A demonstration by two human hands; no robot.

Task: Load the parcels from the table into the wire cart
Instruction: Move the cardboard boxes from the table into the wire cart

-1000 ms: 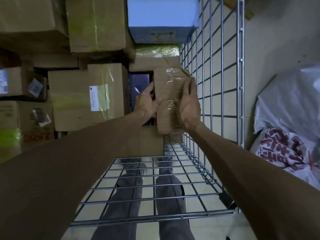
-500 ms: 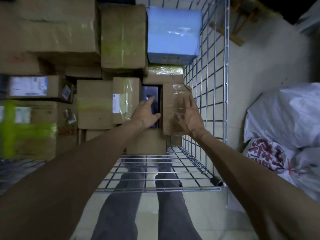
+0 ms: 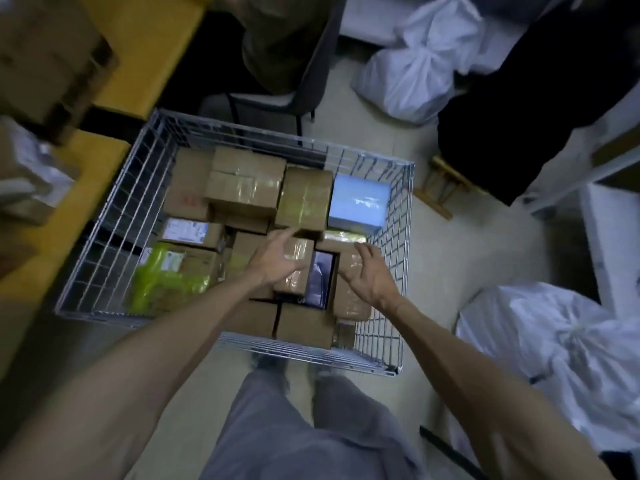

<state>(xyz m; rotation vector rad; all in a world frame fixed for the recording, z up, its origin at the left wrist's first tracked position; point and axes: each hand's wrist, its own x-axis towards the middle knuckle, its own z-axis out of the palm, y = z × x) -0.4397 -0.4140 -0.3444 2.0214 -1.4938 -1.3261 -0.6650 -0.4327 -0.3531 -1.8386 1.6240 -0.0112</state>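
Left hand (image 3: pixel 277 263) and right hand (image 3: pixel 369 278) hover empty, apart, above the wire cart (image 3: pixel 403 237); next, probably fetch a parcel (image 3: pixel 45 64) from the table (image 3: pixel 145 39) beside it

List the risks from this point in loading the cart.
1. Neither the left hand nor the right hand grips the taped parcel by the wire cart wall; if it sits loosely, it may tip.
2. The top box sits on other boxes at the back; it could slide when the cart rolls.
3. Parcels remain on the table and cart space looks short; piling higher may spill over.
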